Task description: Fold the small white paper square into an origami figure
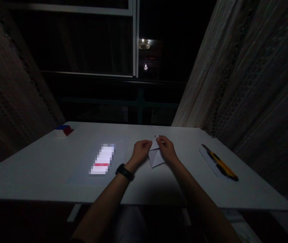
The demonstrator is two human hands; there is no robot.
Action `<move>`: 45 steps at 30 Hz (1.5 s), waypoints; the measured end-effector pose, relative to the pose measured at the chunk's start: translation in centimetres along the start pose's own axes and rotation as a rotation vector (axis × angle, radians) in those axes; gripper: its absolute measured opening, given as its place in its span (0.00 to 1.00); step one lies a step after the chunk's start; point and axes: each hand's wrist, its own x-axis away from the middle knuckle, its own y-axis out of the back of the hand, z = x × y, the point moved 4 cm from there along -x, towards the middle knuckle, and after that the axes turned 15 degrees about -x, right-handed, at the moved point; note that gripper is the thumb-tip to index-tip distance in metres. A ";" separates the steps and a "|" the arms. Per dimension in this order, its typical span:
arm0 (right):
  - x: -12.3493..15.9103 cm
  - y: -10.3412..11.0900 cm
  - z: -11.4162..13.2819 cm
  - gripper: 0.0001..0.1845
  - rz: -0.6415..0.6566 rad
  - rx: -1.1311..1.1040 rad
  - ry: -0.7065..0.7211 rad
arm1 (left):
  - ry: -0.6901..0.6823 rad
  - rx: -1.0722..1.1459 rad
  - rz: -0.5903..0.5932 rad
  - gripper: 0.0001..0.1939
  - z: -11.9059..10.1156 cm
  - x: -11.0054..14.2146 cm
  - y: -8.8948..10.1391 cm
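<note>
Over the middle of the white table (156,189), a small folded sheet of white paper (156,158) is held between my two hands. My left hand (141,151) pinches its left edge near the top fold. On the other side, my right hand (166,148) grips the upper right part, with the thumb on the paper's tip. Creases and a pointed lower corner show on the sheet. My fingers cover part of its edges. A dark watch (125,171) is on my left wrist.
Left of my hands, a lit phone (102,160) with a blurred screen lies on a pale sheet. A yellow and black utility knife (221,163) rests on white paper at right. A blue, red and white block (64,130) sits at the far left corner. Curtains (205,64) flank the window.
</note>
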 end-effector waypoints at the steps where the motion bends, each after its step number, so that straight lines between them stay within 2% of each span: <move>1: 0.0 0.0 0.0 0.15 -0.004 0.001 0.001 | -0.015 -0.018 -0.008 0.15 -0.1 0.0 0.0; 9: 0.1 -0.1 0.9 0.14 -0.007 0.078 0.075 | 0.024 -0.011 -0.025 0.14 0.4 -0.1 -0.1; 14: 0.2 0.4 1.3 0.12 -0.090 0.243 0.129 | 0.106 0.135 0.006 0.11 0.7 -0.1 -0.5; 20: 0.4 0.8 1.5 0.13 -0.154 0.333 0.140 | 0.193 0.279 -0.006 0.11 1.1 -0.1 -0.6; 25: 0.2 0.7 0.9 0.14 -0.102 0.268 0.105 | 0.234 0.388 0.037 0.15 1.6 -0.1 -0.9; 34: 0.0 0.9 0.5 0.14 -0.152 0.136 0.078 | 0.274 0.494 0.051 0.20 1.6 0.0 -1.0; 38: -0.1 0.8 0.2 0.13 -0.092 0.083 0.052 | 0.293 0.480 0.006 0.18 1.4 0.0 -0.8; 45: 0.1 0.2 0.8 0.16 0.035 -0.045 0.015 | 0.305 0.528 -0.002 0.19 1.4 0.0 -0.9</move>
